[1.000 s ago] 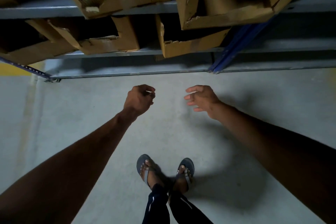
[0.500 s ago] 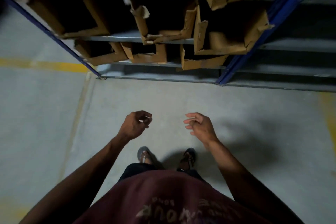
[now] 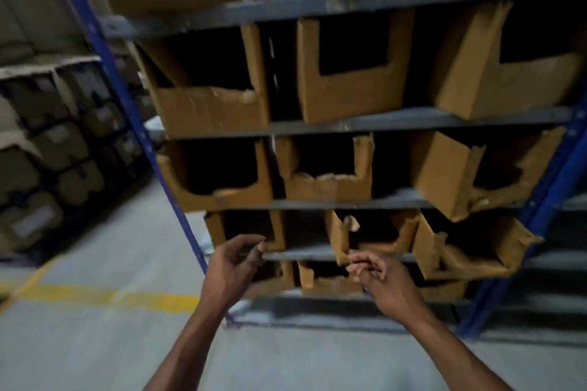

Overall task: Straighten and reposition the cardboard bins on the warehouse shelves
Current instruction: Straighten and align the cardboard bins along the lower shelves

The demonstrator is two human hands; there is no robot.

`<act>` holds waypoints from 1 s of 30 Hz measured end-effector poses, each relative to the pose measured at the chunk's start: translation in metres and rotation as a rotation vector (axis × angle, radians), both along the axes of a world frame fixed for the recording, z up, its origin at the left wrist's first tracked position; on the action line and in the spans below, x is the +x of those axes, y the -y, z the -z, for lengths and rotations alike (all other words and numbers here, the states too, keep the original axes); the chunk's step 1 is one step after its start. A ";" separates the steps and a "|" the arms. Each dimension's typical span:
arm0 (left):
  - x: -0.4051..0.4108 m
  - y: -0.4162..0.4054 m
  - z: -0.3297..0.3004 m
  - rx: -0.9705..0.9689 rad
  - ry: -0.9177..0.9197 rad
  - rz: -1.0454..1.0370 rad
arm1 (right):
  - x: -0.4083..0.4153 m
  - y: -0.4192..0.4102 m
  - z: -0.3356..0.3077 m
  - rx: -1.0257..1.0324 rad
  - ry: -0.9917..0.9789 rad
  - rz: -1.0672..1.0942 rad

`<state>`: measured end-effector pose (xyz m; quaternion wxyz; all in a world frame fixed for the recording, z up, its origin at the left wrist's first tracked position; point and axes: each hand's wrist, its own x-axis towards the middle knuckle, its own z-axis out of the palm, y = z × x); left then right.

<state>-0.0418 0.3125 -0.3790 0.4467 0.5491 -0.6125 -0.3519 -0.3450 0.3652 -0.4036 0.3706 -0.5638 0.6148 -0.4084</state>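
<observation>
Head view, the only one. Blurred throughout.

Raised before a tall shelving rack of grey metal shelves [image 3: 397,119] on blue steel uprights [image 3: 133,124]: left hand [image 3: 233,259] and right hand [image 3: 379,276], both empty. Left grip loosely curled, thumb near the forefinger, clamped on nothing. Right grip half apart, fingers bent, holding nothing; fingertips [image 3: 354,262] in front of the torn lower corner of a bin, contact impossible to confirm through the blur. Held high and forward, probably to reach for a bin on the lower shelves.

Open-fronted brown cardboard bins [image 3: 346,98] standing in rows, cut-out fronts facing the aisle so contents can be reached. Counted by shelf: three on the upper full row, three on the row below, three on the row at hand height, at least two on the lowest, partly hidden behind the hands. Closed brown boxes above, cut off by the frame.

Clearly out of line: the far-right skewed bin [image 3: 451,178] on the middle row, turned at an angle with its corner jutting past the shelf edge, and the ragged bin [image 3: 470,247] beneath it, also angled. Several fronts torn.

Two uprights visible. One yellow floor line [image 3: 104,294] on grey concrete at left. More stacked boxes on a neighbouring rack [image 3: 47,149], far left.
</observation>
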 end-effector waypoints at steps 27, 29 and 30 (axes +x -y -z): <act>0.217 0.325 -0.353 -0.766 0.010 -0.328 | 0.169 0.340 -0.401 -0.766 -0.157 0.136; 0.220 0.345 -0.349 -0.745 0.041 -0.320 | 0.181 0.365 -0.411 -0.740 -0.191 0.170; 0.222 0.356 -0.346 -0.740 0.048 -0.303 | 0.187 0.377 -0.415 -0.715 -0.205 0.194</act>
